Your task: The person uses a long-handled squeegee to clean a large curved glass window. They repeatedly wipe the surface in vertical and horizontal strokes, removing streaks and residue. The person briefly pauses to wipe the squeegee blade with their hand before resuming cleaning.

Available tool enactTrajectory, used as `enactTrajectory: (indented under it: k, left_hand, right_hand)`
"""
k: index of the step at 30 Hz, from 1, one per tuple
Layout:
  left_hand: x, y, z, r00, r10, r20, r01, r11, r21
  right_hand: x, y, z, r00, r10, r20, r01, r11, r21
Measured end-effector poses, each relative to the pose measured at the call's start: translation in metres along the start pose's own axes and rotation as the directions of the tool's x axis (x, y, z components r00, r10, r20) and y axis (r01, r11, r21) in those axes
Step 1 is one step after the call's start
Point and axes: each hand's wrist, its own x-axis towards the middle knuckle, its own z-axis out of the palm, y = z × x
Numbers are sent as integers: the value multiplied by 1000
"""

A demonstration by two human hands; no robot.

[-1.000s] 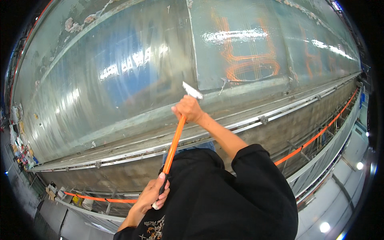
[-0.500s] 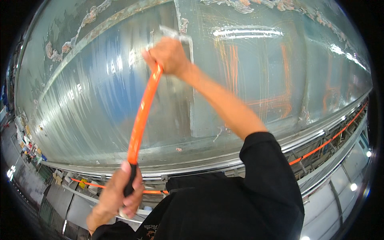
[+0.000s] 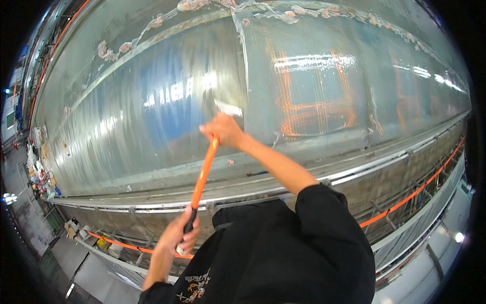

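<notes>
lowered since half a second ago: right hand (image 3: 223, 129), fist clamped on upper end of orange-handled scraper (image 3: 204, 171), white blade (image 3: 228, 108) just above knuckles, pressed to plastic-wrapped curved surface (image 3: 152, 101). left hand (image 3: 179, 235) below, closed round black grip end. orange markings (image 3: 311, 96) off to right.
</notes>
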Motion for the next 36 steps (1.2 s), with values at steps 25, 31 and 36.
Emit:
enactTrajectory:
  k: [25, 31, 36]
  left_hand:
    - [-29, 77, 51, 975, -203, -92, 217, 959, 182]
    - [22, 216, 94, 998, -14, -67, 26, 984, 178]
    - [42, 269, 85, 990, 139, 31, -135, 984, -113]
  right_hand:
    - [-4, 7, -8, 968, 93, -232, -89, 996, 30]
    - [137, 175, -47, 954, -57, -295, 15, 990, -144]
    - [203, 217, -61, 976, -92, -195, 54, 979, -194]
